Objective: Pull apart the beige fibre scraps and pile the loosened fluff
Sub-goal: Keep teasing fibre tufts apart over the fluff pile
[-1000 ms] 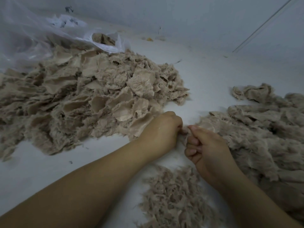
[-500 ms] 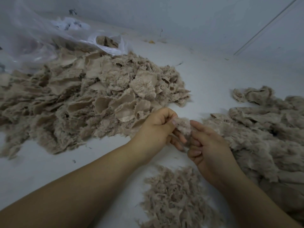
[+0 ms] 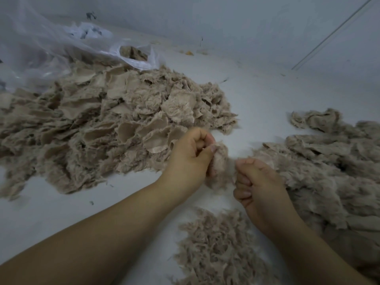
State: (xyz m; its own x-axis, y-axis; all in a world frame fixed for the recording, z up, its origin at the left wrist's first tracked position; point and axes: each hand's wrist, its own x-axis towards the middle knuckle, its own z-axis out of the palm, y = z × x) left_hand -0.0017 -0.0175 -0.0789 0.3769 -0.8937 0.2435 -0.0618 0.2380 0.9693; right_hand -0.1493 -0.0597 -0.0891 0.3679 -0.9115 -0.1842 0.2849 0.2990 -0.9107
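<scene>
Spilling from a clear plastic bag (image 3: pixel 47 52) at the far left, a big heap of scraps (image 3: pixel 107 124) covers the left half of the pale floor (image 3: pixel 263 95); the pieces are beige, some showing a smooth woven backing and others a furry face. Just right of that heap, the left hand (image 3: pixel 191 155) has its fingers curled in, with thumb and fingertips pinching a small fuzzy scrap (image 3: pixel 219 161) that hangs down from the grip. Near it, a little lower, the right hand (image 3: pixel 259 188) is curled into a loose fist; faint wisps run from the scrap to its fingertips, but whether it pinches them cannot be told. Below and between the two forearms lies a low pile of fluff (image 3: pixel 218 249), shredded and loose. To the right of the right hand, a second mound of beige material (image 3: pixel 333 167) spreads to the frame edge, softer and more matted in look than the left heap.
</scene>
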